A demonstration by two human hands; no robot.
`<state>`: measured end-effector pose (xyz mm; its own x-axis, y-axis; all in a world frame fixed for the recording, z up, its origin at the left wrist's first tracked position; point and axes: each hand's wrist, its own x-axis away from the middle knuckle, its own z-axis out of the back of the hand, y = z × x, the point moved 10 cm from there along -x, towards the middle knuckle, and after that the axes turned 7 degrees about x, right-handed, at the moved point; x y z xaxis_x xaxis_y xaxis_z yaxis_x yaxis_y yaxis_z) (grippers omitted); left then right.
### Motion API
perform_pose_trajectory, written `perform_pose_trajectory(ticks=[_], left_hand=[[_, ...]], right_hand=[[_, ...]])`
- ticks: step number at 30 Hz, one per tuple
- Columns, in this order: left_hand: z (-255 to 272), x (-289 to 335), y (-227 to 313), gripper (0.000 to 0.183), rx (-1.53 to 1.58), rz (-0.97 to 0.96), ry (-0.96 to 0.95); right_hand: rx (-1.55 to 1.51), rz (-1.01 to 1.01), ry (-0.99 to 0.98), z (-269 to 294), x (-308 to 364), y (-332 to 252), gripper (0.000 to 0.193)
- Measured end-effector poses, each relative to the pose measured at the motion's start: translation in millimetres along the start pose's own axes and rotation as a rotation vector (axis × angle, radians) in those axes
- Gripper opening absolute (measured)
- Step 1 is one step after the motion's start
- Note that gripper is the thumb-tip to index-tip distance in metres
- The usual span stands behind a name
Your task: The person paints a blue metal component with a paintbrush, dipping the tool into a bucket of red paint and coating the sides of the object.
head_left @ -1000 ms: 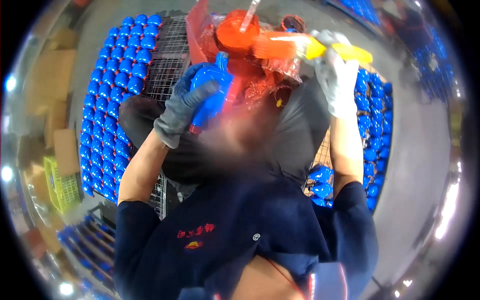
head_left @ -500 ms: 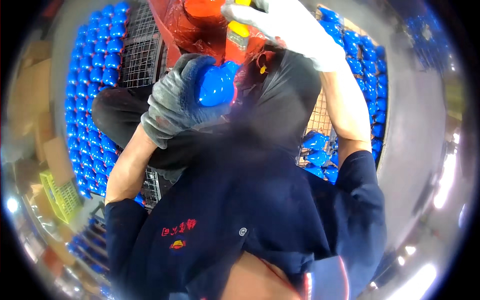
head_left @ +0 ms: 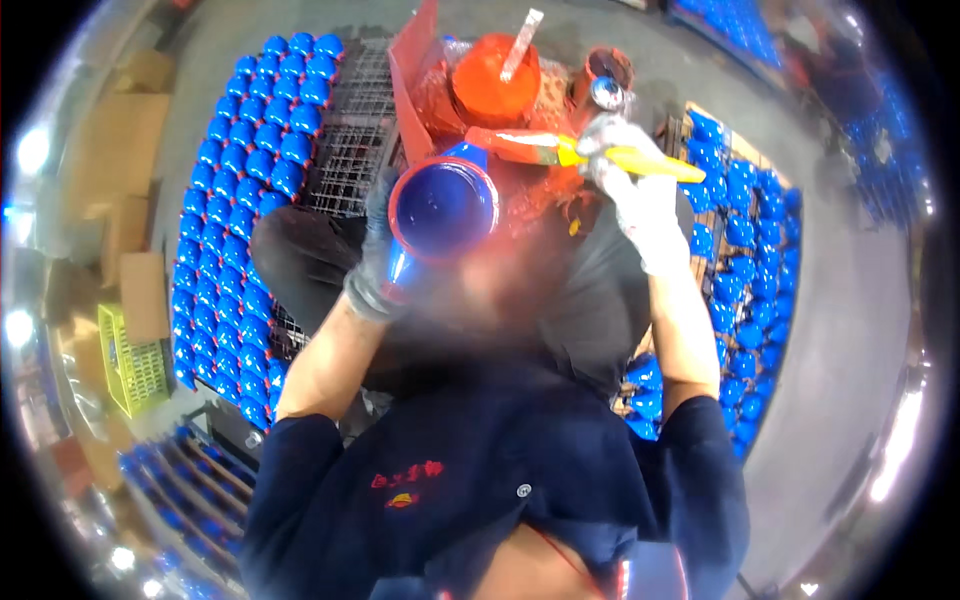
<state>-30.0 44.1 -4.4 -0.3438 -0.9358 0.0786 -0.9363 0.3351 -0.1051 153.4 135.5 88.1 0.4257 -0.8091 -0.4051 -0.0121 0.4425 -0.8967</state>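
My left hand (head_left: 376, 245), in a grey glove, is closed around a glossy blue hollow casting (head_left: 445, 212). Its wide round mouth faces up, with a red rim, and short stubs stick out at the far and near ends. In a white, paint-stained glove, my right hand (head_left: 632, 175) grips a paintbrush (head_left: 650, 163) by its yellow handle. The red-coated brush head points left, at the casting's far stub; whether it touches cannot be made out. Just beyond the brush stands a tub of orange-red paint (head_left: 490, 88) with a pale stick in it.
Rows of blue castings (head_left: 235, 190) lie on a wire rack (head_left: 350, 130) at the left, and more blue castings (head_left: 745, 270) on a pallet at the right. A small red-smeared can (head_left: 610, 65) stands beyond my right hand. A yellow-green crate (head_left: 135, 365) sits far left.
The casting has turned so its open mouth shows instead of its rounded outside. My right hand has come lower, and the brush now lies sideways toward the casting. The view has shifted.
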Motion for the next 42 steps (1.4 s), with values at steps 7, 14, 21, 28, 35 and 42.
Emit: perform_pose_trajectory(ticks=[7, 14, 21, 28, 35, 42], left_hand=[[-42.2, -19.7, -34.4, 0.057, 0.708, 0.283, -0.332], [-44.0, -36.4, 40.5, 0.073, 0.634, -0.045, -0.225], [-54.9, 37.8, 138.1, 0.090, 0.269, -0.352, -0.308], [7.8, 200.4, 235.4, 0.083, -0.321, -1.096, 0.165], [231.1, 375.9, 248.0, 0.096, -1.092, -0.849, 1.500], [263.4, 458.4, 278.6, 0.089, -2.003, -0.275, 2.078]], right_hand=[[-0.689, -0.036, 0.148, -61.1, 4.2, 116.6, 0.016], [-0.337, -0.050, 0.376, 7.1, -17.1, 119.8, 0.024], [-0.094, -0.068, 0.457, 47.6, -25.2, 95.6, 0.025], [-0.002, -0.018, 0.462, 102.7, -19.9, 99.8, 0.045], [0.212, 0.095, 0.462, 110.0, -6.9, 80.9, 0.029], [0.695, 0.227, 0.403, 167.0, -16.8, 55.2, 0.036]])
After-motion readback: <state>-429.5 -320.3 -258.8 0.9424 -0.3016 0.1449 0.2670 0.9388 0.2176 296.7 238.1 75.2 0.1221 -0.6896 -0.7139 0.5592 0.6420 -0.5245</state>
